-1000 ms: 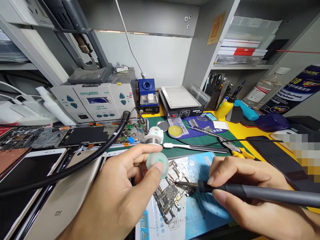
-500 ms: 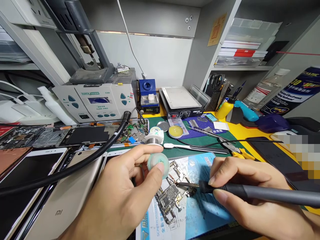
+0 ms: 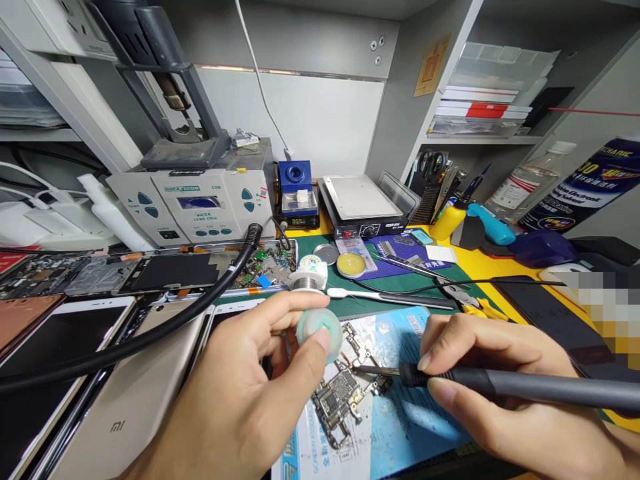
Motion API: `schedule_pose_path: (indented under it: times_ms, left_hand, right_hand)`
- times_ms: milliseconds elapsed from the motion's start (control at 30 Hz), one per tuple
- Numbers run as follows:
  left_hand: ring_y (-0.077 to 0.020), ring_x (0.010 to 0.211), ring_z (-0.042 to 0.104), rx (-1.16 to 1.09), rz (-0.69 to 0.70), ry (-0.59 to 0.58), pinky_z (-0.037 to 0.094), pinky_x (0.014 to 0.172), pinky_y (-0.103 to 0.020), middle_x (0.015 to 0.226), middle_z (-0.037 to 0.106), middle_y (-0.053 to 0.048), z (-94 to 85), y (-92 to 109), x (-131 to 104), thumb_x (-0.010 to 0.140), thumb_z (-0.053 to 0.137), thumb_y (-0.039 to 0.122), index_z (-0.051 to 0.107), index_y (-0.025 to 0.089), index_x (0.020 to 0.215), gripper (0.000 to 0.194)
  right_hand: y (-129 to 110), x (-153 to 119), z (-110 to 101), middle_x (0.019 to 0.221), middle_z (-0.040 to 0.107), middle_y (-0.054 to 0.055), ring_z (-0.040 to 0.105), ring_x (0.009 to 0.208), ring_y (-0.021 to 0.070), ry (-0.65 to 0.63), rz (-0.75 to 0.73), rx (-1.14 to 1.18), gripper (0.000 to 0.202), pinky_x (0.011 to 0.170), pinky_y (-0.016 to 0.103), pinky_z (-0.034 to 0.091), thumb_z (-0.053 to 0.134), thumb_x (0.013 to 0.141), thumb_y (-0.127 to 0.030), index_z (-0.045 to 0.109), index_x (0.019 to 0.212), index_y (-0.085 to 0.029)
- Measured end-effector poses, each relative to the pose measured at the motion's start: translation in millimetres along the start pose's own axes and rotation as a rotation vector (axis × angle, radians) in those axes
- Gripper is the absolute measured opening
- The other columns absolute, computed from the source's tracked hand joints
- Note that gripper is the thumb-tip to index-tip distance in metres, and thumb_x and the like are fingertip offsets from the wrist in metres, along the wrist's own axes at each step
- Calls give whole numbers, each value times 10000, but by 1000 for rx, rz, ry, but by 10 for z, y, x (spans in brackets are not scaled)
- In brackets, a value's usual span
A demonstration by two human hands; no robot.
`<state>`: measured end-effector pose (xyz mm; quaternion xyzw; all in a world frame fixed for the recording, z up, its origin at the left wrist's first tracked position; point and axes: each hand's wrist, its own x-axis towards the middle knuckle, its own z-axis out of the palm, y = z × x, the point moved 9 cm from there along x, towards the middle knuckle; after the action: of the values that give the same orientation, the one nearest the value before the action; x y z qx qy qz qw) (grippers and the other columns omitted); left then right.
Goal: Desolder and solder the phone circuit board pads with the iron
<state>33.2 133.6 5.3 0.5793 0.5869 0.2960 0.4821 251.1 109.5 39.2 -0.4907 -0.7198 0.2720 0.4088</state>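
My left hand (image 3: 260,373) pinches a round, pale green translucent spool (image 3: 320,335) between thumb and fingers, above the upper left edge of a phone circuit board (image 3: 340,393). From the right, my right hand (image 3: 480,373) holds a grey and black soldering iron (image 3: 540,390) like a pen. Its metal tip points left and rests at or just over the board's middle, where a thin copper-coloured strip shows. Whether tip and strip touch is too small to tell. The board lies on a blue and white printed sheet (image 3: 400,427).
A black hose (image 3: 200,313) crosses the left side over several phones. Behind my hands are a solder reel (image 3: 306,281), a yellow flux tin (image 3: 351,264), a white-tipped brush (image 3: 395,296) and pliers (image 3: 470,300). A hot-air station (image 3: 200,203) and heating plate (image 3: 367,200) stand farther back.
My left hand has shifted the green spool slightly right and down. The soldering iron and my right hand have hardly moved.
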Motion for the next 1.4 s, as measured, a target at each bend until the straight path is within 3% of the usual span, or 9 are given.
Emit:
schedule_pose_path:
  times_ms: [267,400,633,967,1267,1400]
  left_hand:
    - [-268,778,743,-39,-21,-31,474,674,-376,888,803,-26,28,16,-13,900,655,643,656,275,1255,511]
    - [-258,779,731,-29,-29,-37,475,682,-377,904,805,-32,38,5,-14,903,647,663,630,256,1277,553]
    - [-287,975,733,-59,3,-42,383,628,-372,1064,791,-50,62,-63,38,926,685,638,608,275,1261,500]
    - [-266,870,732,-80,0,-22,372,608,-368,1015,806,-41,53,-73,29,915,696,637,624,289,1250,488]
    - [-278,903,768,-31,11,13,469,636,-360,1033,818,-31,28,-42,15,905,689,646,640,286,1253,503]
    - [-300,997,766,-19,5,22,432,600,-356,1050,794,-28,8,-60,22,893,704,647,653,294,1229,490]
  right_hand:
    - [38,-50,9,669,717,-45,634,545,126,27,-5,39,199,507,196,515,736,781,-75,706,757,-270]
    - [26,-45,4,638,705,-36,613,515,126,44,-3,31,188,490,206,506,723,770,-76,706,730,-259]
    - [91,-74,26,657,689,-37,610,544,132,-6,27,21,168,507,212,500,733,781,-91,703,755,-254]
    - [64,-75,27,644,670,-49,594,530,116,31,8,62,179,504,202,482,712,797,-78,690,747,-249]
    - [101,-74,28,638,684,-31,609,520,131,28,50,110,169,488,216,503,747,767,-82,699,743,-243]
    - [95,-55,25,619,682,-26,608,515,134,31,62,106,159,479,220,501,758,756,-103,689,709,-239]
